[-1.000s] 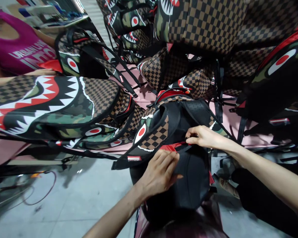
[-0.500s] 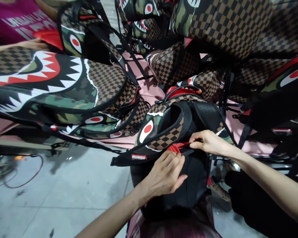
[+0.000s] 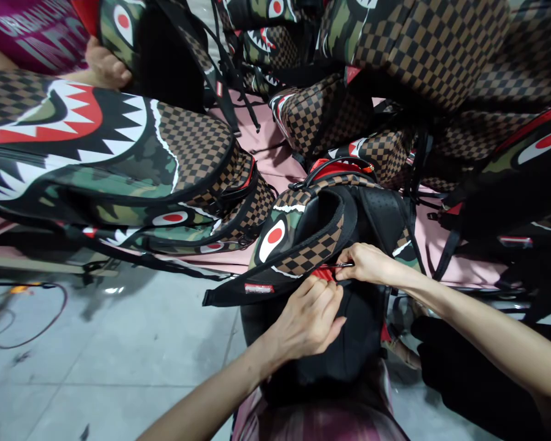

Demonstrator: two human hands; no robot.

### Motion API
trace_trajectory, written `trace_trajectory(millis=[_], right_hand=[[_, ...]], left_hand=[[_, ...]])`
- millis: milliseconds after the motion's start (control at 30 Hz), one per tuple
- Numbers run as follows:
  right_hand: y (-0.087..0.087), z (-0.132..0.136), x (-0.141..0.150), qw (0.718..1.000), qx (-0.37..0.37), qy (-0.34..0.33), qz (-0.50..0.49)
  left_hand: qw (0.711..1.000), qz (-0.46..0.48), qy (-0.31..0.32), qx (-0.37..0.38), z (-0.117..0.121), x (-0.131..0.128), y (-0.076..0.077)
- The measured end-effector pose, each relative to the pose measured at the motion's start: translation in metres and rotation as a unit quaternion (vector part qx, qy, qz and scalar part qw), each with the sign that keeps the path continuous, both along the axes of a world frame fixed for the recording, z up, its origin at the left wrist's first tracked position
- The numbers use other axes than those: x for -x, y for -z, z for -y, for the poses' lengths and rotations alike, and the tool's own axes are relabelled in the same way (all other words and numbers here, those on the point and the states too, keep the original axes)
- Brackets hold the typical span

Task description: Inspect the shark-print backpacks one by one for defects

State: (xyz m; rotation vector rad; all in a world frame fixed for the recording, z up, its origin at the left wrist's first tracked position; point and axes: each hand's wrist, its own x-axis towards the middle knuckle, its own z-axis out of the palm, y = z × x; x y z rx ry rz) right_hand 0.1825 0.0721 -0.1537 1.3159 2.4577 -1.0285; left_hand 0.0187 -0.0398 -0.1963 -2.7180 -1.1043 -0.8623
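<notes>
A backpack [image 3: 358,324] with a black back panel, brown check and a shark-eye print leans against the pink table's edge in front of me. My left hand [image 3: 305,315] is closed on red fabric [image 3: 322,272] at an opening in its back, thumb held apart. Just to the right, my right hand [image 3: 365,263] is pinched around a thin, dark, shiny tool [image 3: 345,265] whose kind I cannot make out. Its fingertips meet the red fabric. A shoulder strap [image 3: 312,251] with a small red-and-white label lies across the bag above my left hand.
Shark-print backpacks [image 3: 197,147] lie stacked on the pink table [image 3: 275,165] at left. More checked bags [image 3: 422,49] pile up at the back and right. A co-worker's hand [image 3: 108,64] touches another bag at upper left. Pale tiled floor [image 3: 133,343] shows below.
My right hand has moved slightly left and closer to my left hand, still with the tool. The co-worker's bag has shifted up and left. My left hand stays on the red fabric.
</notes>
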Motion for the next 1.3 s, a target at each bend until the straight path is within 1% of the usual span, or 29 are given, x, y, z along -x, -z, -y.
trace_trajectory(millis=[133, 200, 233, 300, 367, 400, 467, 533, 600, 633, 667, 833, 933, 1100, 1300], right_hand=[[-0.001, 0.000, 0.006, 0.997, 0.000, -0.074, 0.036], [0.001, -0.001, 0.003, 0.995, 0.008, -0.097, 0.022], [0.001, -0.002, 0.001, 0.995, 0.021, -0.093, 0.002], [-0.002, -0.005, -0.008, 0.995, 0.056, -0.062, -0.050], [-0.009, -0.007, -0.021, 0.994, 0.067, -0.023, -0.086], [-0.014, -0.006, -0.027, 0.994, 0.060, -0.011, -0.088], [-0.025, -0.001, -0.039, 0.999, 0.019, -0.010, -0.045], [-0.033, 0.008, -0.047, 0.997, -0.065, -0.013, 0.033], [-0.035, 0.018, -0.048, 0.983, -0.156, -0.008, 0.101], [-0.035, 0.022, -0.046, 0.975, -0.187, -0.005, 0.120], [-0.034, 0.026, -0.043, 0.970, -0.204, -0.007, 0.131], [-0.030, 0.030, -0.024, 0.967, -0.208, -0.047, 0.142], [-0.029, 0.030, -0.020, 0.966, -0.209, -0.057, 0.140], [-0.027, 0.034, -0.021, 0.963, -0.226, -0.047, 0.141], [-0.025, 0.036, -0.023, 0.968, -0.219, -0.026, 0.118]], left_hand=[[1.000, 0.004, -0.003, 0.012, 0.001, -0.002, 0.001], [1.000, 0.006, -0.007, 0.012, 0.002, -0.002, 0.002], [1.000, 0.007, -0.009, 0.011, 0.003, -0.002, 0.002], [1.000, 0.007, -0.011, 0.006, 0.003, -0.003, 0.002], [1.000, 0.007, -0.010, 0.006, 0.002, -0.002, 0.002], [1.000, 0.008, -0.009, 0.005, 0.002, -0.002, 0.001], [1.000, 0.011, -0.009, 0.005, 0.000, -0.002, 0.001], [1.000, 0.015, -0.012, 0.001, -0.002, -0.001, 0.001], [1.000, 0.020, -0.017, -0.005, -0.003, -0.002, 0.002], [1.000, 0.022, -0.018, -0.007, -0.004, -0.002, 0.002], [1.000, 0.022, -0.018, -0.009, -0.004, -0.003, 0.002], [1.000, 0.014, -0.020, -0.009, -0.003, -0.004, 0.003], [1.000, 0.012, -0.026, -0.008, -0.002, -0.004, 0.002], [0.999, 0.017, -0.025, -0.010, -0.004, -0.004, 0.004], [1.000, 0.018, -0.022, -0.008, -0.004, -0.005, 0.005]])
